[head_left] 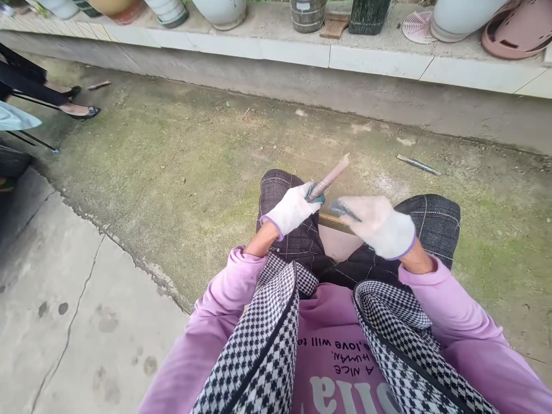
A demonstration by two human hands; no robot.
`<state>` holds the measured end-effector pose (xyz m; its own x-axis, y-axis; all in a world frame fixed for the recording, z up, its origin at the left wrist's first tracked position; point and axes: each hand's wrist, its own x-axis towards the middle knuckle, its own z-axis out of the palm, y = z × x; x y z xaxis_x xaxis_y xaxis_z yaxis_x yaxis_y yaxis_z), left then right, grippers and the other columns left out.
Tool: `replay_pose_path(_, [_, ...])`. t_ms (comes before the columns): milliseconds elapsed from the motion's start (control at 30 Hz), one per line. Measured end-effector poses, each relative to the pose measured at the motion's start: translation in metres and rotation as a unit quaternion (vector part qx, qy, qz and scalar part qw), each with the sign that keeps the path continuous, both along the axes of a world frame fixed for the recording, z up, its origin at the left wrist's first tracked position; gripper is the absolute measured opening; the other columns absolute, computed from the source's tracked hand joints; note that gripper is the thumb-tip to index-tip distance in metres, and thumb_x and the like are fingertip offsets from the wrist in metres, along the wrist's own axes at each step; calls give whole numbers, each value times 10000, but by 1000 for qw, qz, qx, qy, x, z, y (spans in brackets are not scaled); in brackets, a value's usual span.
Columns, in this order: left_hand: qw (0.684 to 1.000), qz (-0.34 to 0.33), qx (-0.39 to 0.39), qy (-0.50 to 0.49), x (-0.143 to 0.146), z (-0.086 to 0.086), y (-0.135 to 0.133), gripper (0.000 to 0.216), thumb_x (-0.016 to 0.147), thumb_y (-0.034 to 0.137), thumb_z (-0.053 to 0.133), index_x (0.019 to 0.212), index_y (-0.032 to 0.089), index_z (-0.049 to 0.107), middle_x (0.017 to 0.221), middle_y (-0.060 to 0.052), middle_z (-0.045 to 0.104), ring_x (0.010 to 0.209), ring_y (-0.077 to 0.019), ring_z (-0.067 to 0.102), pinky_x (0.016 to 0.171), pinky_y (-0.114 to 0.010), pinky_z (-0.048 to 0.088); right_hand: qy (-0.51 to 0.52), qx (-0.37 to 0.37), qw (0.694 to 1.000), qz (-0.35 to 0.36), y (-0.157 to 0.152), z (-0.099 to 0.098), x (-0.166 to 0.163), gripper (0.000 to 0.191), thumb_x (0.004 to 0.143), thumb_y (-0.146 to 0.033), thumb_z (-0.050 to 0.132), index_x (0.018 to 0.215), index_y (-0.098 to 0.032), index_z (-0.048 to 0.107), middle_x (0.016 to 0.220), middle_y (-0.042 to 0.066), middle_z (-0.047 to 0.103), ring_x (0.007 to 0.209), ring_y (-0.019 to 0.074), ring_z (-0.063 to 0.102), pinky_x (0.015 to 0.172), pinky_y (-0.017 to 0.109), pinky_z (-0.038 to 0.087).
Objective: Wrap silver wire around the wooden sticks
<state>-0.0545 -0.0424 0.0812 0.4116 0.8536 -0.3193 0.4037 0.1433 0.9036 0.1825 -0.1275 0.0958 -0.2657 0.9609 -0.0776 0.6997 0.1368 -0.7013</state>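
Gloved L hand (pixel 293 210) grips a brownish ribbed stick (pixel 331 179) over the plaid trousers (pixel 435 224), its far end angled out past them, & gloved R hand (pixel 379 224), blurred, also over them, grasps a dark-grey thing (pixel 346 210) (can't ID), w/ a thin dark rod (pixel 418 165) on the ground beyond them.

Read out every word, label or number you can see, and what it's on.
"olla", cut off: shirt, upside down.
"A NICE": shirt, upside down.
"HUMAN": shirt, upside down.
"love will te", cut off: shirt, upside down.
Label on a pot: too small to read.
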Motion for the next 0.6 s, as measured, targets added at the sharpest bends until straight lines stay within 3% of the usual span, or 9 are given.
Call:
replay_pose_path(67, [995, 25, -80, -60, 0, 7, -1, 252, 885, 329, 891, 1040, 203, 736, 708, 76, 589, 544, -88, 446, 525, -244, 365, -8, 24, 999, -22, 7, 7, 14, 172, 1069, -370, 740, 1089, -308, 900, 972, 91, 892, 891, 307, 806, 843, 425, 618])
replay_pose_path(133, [977, 43, -151, -146, -2, 17, -3, 431, 894, 407, 923, 1238, 201, 764, 683, 112, 536, 471, -68, 357, 464, -232, 314, 42, 31, 997, -62, 10, 6, 22, 199, 1045, -403, 774, 1118, -312, 934, 983, 91, 893, 896, 304, 803, 813, 420, 625])
replay_pose_path(233, [945, 40, -193, -261, -3, 26, -9, 668, 818, 501, 1002, 1366, 211, 753, 684, 144, 486, 447, -49, 300, 427, -214, 294, 164, -28, 978, -124, 10, -5, 17, 233, 989, -461, 799, 1042, -298, 956, 830, 49, 821, 726, 236, 717, 665, 365, 564])
replay_pose_path(367, [936, 35, -175, -304, 1, 26, -15, 642, 782, 557, 1024, 1243, 217, 733, 782, 97, 644, 448, -34, 382, 417, -214, 350, 337, -124, 916, -179, 7, -14, -2, 328, 890, -536, 827, 928, -223, 918, 605, -29, 600, 547, 141, 522, 517, 280, 402])
replay_pose_path(467, [951, 38, -144, -271, 4, 27, -16, 558, 810, 543, 1013, 1138, 211, 707, 935, 12, 799, 494, -41, 516, 435, -214, 401, 383, -157, 892, -183, 4, -12, -7, 390, 858, -551, 893, 1019, -198, 929, 588, -38, 605, 498, 132, 492, 457, 266, 360])
replay_pose_path(600, [963, 31, -128, -236, 4, 35, -20, 545, 827, 574, 1021, 1057, 209, 687, 954, -26, 836, 512, -56, 571, 438, -221, 424, 394, -120, 892, -185, 5, -12, 5, 472, 960, -620, 909, 1186, -206, 932, 766, 44, 796, 590, 192, 670, 544, 328, 570])
